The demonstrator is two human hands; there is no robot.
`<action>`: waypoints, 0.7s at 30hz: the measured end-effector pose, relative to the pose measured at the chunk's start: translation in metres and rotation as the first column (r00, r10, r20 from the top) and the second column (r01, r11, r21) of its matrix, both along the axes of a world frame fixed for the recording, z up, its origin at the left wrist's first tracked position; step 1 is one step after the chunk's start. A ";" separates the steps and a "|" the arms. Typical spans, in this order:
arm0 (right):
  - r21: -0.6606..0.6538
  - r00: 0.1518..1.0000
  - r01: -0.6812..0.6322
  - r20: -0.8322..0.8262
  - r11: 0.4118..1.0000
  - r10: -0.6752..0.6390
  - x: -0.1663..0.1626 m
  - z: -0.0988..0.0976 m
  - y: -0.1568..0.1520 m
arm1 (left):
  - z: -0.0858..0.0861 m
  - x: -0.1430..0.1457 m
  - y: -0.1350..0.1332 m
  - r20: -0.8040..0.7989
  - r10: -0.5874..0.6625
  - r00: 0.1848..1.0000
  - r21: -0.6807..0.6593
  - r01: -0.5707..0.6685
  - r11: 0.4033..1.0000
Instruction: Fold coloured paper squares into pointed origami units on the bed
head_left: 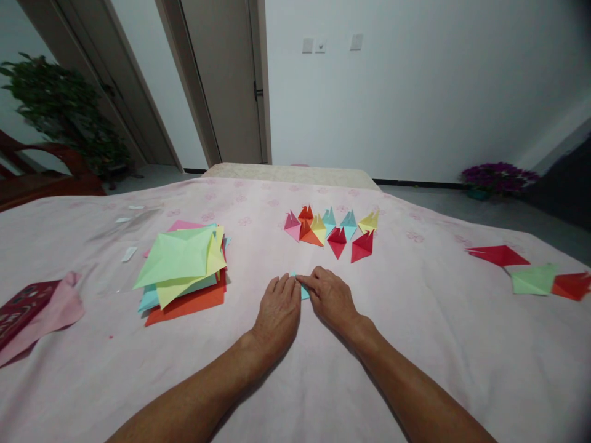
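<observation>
Both grips lie flat: left hand and right hand pin a light-blue paper.

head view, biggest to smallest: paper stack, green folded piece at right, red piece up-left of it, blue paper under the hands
1. paper stack
2. red piece and green piece: about alike, unranked
3. blue paper: mostly hidden under left hand and right hand, so unsure

Reaching forward with both bare forearms, converging. Pressing down with the bare left hand, palm flat, fingers straight and together. Holding the bare right hand just beside it, fingers bent inward against the left fingertips, grip unclear.
</observation>
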State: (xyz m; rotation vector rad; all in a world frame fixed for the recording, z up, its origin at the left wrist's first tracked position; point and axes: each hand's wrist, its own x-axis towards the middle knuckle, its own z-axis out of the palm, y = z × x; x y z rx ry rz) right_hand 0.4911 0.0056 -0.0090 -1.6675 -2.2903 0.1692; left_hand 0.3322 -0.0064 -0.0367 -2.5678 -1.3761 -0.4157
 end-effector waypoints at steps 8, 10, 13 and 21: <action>-0.023 0.992 0.052 -0.113 0.998 -0.054 0.003 -0.007 0.005 | -0.006 -0.002 0.000 0.012 -0.036 0.999 -0.042 0.036 0.998; -0.038 0.995 0.057 -0.080 0.998 -0.060 0.001 -0.005 0.007 | -0.004 -0.002 0.000 0.027 -0.044 0.999 -0.053 0.045 0.998; -0.081 0.996 0.058 -0.057 0.995 -0.062 0.000 -0.001 0.011 | 0.000 -0.001 0.000 0.037 -0.050 0.998 -0.054 0.052 0.997; -0.115 0.985 0.064 -0.153 0.991 -0.081 -0.003 -0.002 0.016 | 0.014 0.001 -0.003 0.021 -0.017 1.000 -0.087 0.019 0.996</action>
